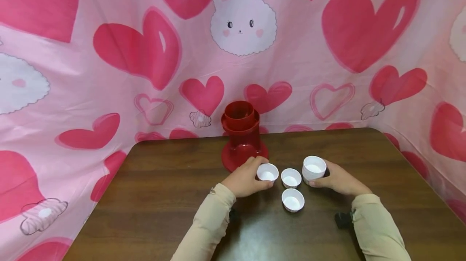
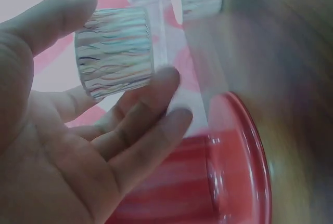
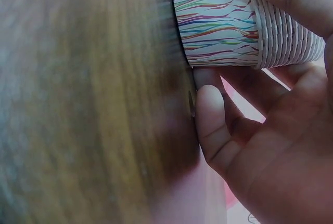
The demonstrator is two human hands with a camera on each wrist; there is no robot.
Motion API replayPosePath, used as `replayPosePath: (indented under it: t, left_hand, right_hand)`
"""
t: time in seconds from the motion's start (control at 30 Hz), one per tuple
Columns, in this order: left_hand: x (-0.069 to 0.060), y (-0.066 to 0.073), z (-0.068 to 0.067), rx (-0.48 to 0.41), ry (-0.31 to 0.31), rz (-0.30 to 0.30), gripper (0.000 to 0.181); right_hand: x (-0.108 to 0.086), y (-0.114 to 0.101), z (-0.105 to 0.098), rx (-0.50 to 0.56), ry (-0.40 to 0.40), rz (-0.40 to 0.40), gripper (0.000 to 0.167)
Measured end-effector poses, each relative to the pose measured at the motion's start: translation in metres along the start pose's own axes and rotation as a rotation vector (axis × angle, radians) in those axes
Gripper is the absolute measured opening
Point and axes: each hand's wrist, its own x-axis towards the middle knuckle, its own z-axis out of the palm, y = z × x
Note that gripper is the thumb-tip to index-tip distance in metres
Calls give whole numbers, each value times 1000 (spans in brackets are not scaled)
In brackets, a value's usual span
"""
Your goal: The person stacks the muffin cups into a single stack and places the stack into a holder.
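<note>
My left hand (image 1: 248, 177) pinches a small white paper baking cup (image 1: 267, 172) between thumb and fingers. In the left wrist view this baking cup (image 2: 115, 51) shows a wavy striped outside and stands apart from the table. On the right, my right hand (image 1: 340, 178) grips a stack of nested baking cups (image 1: 314, 168). The right wrist view shows the stack (image 3: 221, 24) with coloured wavy lines on its lowest cup and many rims above; its base is at the tabletop. Between the hands stand two single baking cups, a farther one (image 1: 291, 178) and a nearer one (image 1: 293, 200), mouths up.
Just beyond my left hand stands a red plastic holder (image 1: 242, 131) with a round base and an open top. It sits on the brown wooden table (image 1: 153, 196). A pink cloth (image 1: 284, 62) with hearts and rabbits hangs behind and at the sides.
</note>
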Motion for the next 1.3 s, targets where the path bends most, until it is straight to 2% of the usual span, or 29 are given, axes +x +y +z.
replayPosePath:
  t: [0.17, 0.3, 0.4, 0.6, 0.73, 0.9, 1.03, 1.17, 1.3]
  left_hand:
    - [17, 13, 1, -61, 28, 32, 59]
    - [38, 29, 5, -132, 47, 55, 61]
    - [55, 42, 14, -173, 48, 66, 62]
    - [78, 60, 36, -156, -4, 82, 58]
    - [84, 68, 43, -134, -8, 74, 56]
    - [89, 73, 45, -131, 10, 24, 59]
    - [92, 76, 49, -139, 16, -15, 59]
    - [95, 76, 55, -113, 22, -22, 58]
    - [95, 73, 63, -134, 17, -26, 58]
  right_hand:
    - [0, -1, 0, -17, -10, 1, 74]
    - [3, 0, -1, -4, -26, -20, 74]
    - [3, 2, -2, 17, -36, -36, 72]
    - [3, 1, -1, 39, -33, -42, 69]
    - [2, 0, -2, 37, -36, -36, 68]
    - [1, 1, -3, 9, -42, -14, 69]
    - [1, 1, -2, -5, -46, -5, 71]
    - [0, 1, -1, -13, -42, -13, 74]
    - [0, 0, 0, -6, -37, -44, 69]
